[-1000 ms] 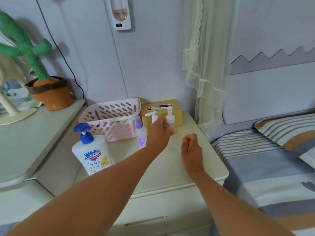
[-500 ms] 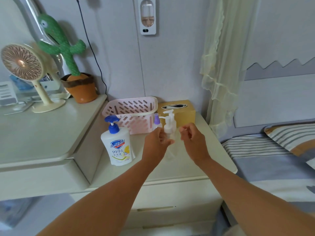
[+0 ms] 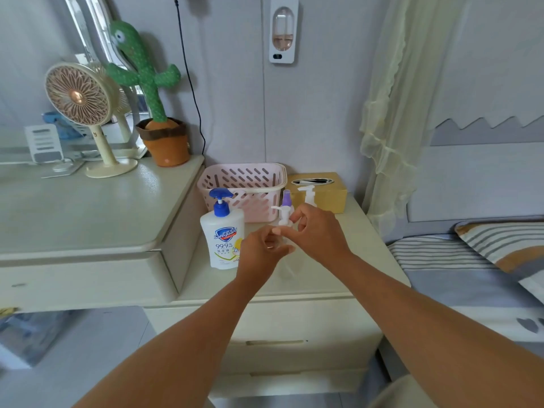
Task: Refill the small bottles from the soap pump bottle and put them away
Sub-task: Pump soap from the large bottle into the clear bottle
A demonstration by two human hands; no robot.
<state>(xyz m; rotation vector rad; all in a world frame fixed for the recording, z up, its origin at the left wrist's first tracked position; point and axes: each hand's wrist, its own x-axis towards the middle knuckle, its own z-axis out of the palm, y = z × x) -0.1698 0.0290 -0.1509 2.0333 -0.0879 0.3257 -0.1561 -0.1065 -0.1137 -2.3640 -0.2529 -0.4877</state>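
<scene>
- Hands meet over the middle of the desk (image 3: 323, 278), close together.
- The left hand (image 3: 262, 245) is curled round a small clear bottle (image 3: 283, 216) and grips its body from the left side.
- The right hand (image 3: 318, 234) has its fingers and thumb bent in and pinches the neck of the same bottle, just under the white pump top.
- The pump top sticks up between the two hands, with its spout to the left.
- The clear body is hard to see, so you cannot tell if the bottle stands on the desk or is lifted off it.
- The soap pump bottle (image 3: 223, 234) is white with a blue pump. It stands upright on the desk, just to the left of the left hand.
- A purple spray bottle (image 3: 287, 197) and a second white pump bottle (image 3: 309, 194) stand behind the hands.
- A pink basket (image 3: 244, 178) sits at the back of the desk, behind the soap pump bottle.
- A yellow tissue box (image 3: 323, 189) is right beside the basket, near the wall.
- A fan (image 3: 78, 95) and a green toy cactus (image 3: 141, 69) stand on the higher top to the left.
- A bed (image 3: 456, 260) with striped covers is on the right.
</scene>
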